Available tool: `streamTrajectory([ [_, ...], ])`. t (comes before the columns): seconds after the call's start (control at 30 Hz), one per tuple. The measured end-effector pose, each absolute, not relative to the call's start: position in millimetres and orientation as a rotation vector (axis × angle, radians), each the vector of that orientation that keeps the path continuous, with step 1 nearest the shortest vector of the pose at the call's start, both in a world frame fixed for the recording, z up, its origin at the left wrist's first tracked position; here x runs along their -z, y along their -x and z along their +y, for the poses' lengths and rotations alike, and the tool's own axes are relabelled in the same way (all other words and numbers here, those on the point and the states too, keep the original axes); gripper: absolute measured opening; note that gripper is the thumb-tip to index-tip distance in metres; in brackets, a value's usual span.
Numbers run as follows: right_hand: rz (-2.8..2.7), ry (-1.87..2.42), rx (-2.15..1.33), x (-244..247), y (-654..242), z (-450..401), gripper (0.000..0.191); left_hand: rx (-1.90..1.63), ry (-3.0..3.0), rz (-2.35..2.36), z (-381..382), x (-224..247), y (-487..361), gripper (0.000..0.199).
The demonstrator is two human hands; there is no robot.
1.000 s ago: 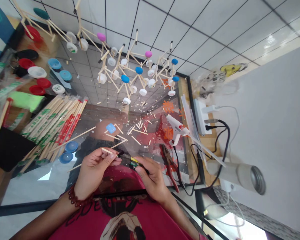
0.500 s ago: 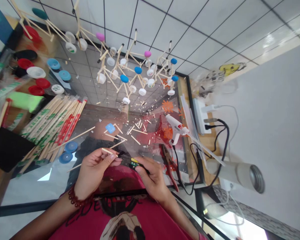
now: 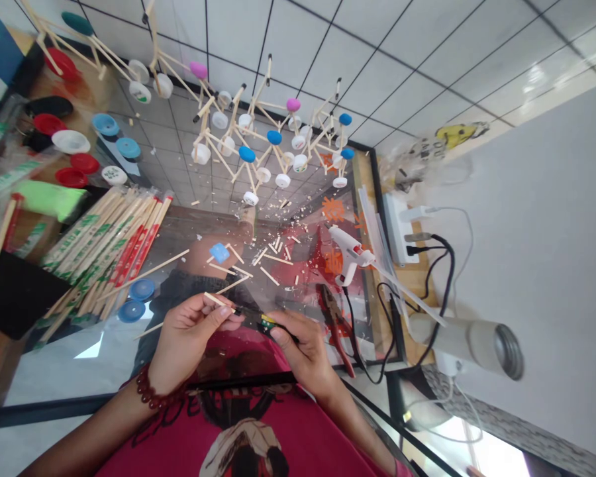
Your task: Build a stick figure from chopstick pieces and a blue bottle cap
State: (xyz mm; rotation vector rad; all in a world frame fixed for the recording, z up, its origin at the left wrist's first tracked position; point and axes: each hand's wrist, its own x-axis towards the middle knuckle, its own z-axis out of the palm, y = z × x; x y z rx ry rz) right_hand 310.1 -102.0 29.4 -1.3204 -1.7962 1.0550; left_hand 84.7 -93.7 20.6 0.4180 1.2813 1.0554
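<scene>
Between thumb and fingers, my left hand (image 3: 191,334) pinches a short piece of wooden chopstick (image 3: 214,300), slanting down to the right with a dark end. My right hand (image 3: 302,348) is closed around a small craft knife (image 3: 267,322) with a yellow, green and black handle. Its dark, thin blade points left at the stick's lower end; whether they touch I cannot tell. On the glass table just beyond lie cut stick pieces (image 3: 269,276), pale shavings and a light blue cap (image 3: 219,252).
Stick figures with bottle caps (image 3: 274,138) stand along the far side. Wrapped chopsticks (image 3: 114,245) and loose caps (image 3: 84,163) lie at left. To the right are a white glue gun (image 3: 348,255), pliers (image 3: 335,324), cables and a power strip (image 3: 397,228).
Both hands stay almost where they were. The stick in my left hand tilts slightly more, and the knife in my right hand has shifted very little.
</scene>
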Motion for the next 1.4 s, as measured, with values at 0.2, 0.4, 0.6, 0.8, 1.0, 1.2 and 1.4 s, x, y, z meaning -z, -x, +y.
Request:
streamTrajectory([
  [0.2,-1.771,1.322,-1.036,-28.2,-308.7,-103.2,0.022,-1.044,-0.358,1.242,-91.4,-24.6,-85.7,0.040],
  [0.4,-1.829,1.504,-0.702,-18.3,-313.3,-107.0,0.027,-1.109,-0.219,1.245,-81.9,-32.1,-85.1,0.049],
  [0.6,-2.139,1.614,-0.338,-2.5,-322.2,-106.7,0.025,-1.111,-0.172,1.202,-79.1,-36.9,-85.2,0.049],
  [0.8,-1.985,1.400,-0.489,-21.1,-298.3,-101.1,0.040,-1.097,-0.271,1.250,-88.3,-40.0,-88.5,0.046],
  [1.0,-1.804,1.085,-0.971,-40.4,-269.9,-88.8,0.023,-1.070,-0.545,1.278,-101.6,-35.1,-84.5,0.028],
  [1.2,-1.635,1.045,-1.108,-31.4,-267.6,-87.1,0.006,-1.034,-0.568,1.253,-105.0,-38.1,-82.3,0.028],
  [1.4,-1.536,0.981,-1.160,-26.1,-267.4,-89.2,0.012,-1.020,-0.577,1.279,-103.0,-46.2,-86.1,0.034],
])
